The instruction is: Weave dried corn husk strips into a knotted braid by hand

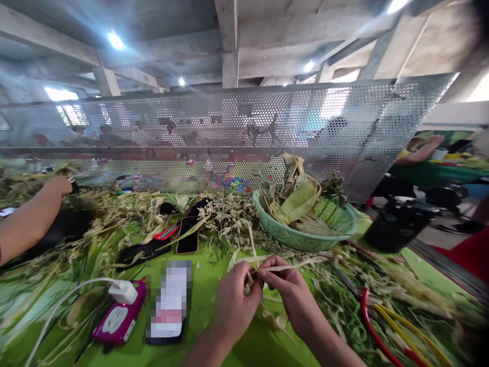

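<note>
The left hand [239, 295] and right hand [288, 280] pinched the strips [300, 265] between fingertips, presumably for fine control, above a bare patch of table [205, 280]. The basket [301, 242] (holding husks [301, 201]) stood just beyond, probably for easy reach.

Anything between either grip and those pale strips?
Nothing visible. The left hand and right hand both have their grip on the pale strips, fingertips close together. The basket stands beyond them; the red-handled tool lies off to the right, not in between.
</note>
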{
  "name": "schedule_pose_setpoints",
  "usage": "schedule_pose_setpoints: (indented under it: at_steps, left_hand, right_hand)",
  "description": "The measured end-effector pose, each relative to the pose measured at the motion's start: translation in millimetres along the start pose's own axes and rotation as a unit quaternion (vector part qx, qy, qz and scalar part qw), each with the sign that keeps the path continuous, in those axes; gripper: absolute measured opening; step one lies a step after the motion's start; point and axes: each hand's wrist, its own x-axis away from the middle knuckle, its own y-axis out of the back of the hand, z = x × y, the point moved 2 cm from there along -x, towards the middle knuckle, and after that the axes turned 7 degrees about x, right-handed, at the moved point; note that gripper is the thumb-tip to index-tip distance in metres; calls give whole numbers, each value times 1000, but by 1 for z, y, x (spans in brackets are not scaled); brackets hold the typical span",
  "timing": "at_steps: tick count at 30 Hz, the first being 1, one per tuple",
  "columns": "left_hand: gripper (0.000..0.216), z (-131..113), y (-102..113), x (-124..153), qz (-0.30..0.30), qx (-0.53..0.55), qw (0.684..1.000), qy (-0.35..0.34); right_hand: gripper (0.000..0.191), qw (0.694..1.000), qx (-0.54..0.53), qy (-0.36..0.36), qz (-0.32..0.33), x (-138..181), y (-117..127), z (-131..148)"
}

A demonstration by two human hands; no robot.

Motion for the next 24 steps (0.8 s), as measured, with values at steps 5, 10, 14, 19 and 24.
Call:
schedule_pose_setpoints:
  at_steps: [5, 10, 14, 19, 24]
  left_hand:
    - [19, 5, -1, -1, 19, 70, 996, 53]
    - [29, 5, 3, -5, 47, 243, 963, 104]
    - [36, 11, 4, -9, 52, 285, 949, 126]
    - [41, 15, 4, -9, 64, 306, 942, 126]
    - [36, 21, 5, -9, 55, 250, 955, 153]
  right_hand:
    - [26, 999, 33, 11, -28, -2, 3, -1]
    - [30, 996, 41, 34, -74, -5, 13, -2]
    - [32, 994, 25, 48, -93, -5, 20, 3]
    - [33, 994, -58, 49, -73, -5, 21, 6]
    - [37, 995, -62, 56, -49, -5, 19, 10]
